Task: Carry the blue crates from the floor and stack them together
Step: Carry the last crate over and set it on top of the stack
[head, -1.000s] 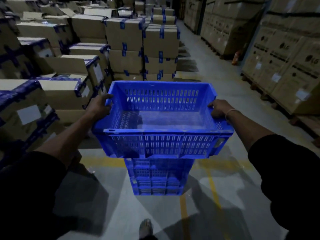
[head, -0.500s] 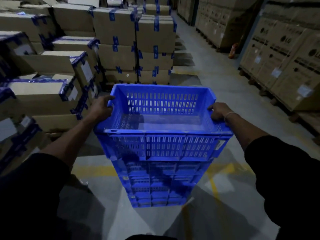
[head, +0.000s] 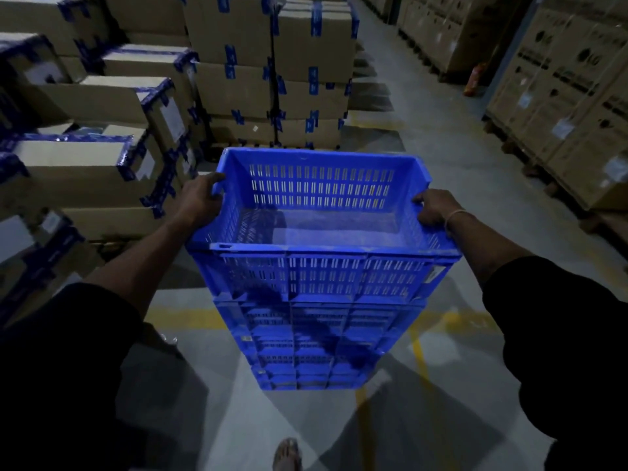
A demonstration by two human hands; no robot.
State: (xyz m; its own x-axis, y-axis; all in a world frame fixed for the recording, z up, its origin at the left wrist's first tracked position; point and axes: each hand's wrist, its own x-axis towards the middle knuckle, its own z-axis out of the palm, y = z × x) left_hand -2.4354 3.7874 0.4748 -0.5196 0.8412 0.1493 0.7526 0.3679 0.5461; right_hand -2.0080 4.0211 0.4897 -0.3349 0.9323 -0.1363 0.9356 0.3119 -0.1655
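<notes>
An empty blue slotted crate (head: 323, 273) is held level in front of me, directly over a stack of blue crates (head: 312, 348) standing on the floor. Its bottom sits at or just above the stack's top; I cannot tell whether they touch. My left hand (head: 200, 198) grips the crate's left rim, fingers curled over the edge. At the right rim my right hand (head: 433, 207) grips the edge the same way.
Taped cardboard boxes (head: 102, 158) are piled on the left and behind (head: 272, 73). Large cartons on pallets (head: 571, 96) line the right. A grey floor aisle (head: 441, 147) with yellow lines (head: 418, 348) runs between. My foot (head: 287, 453) shows at the bottom.
I have stepped closer to the stack, and the held crate has come down over it until it lines up with the stack's top. Both hands keep their grip.
</notes>
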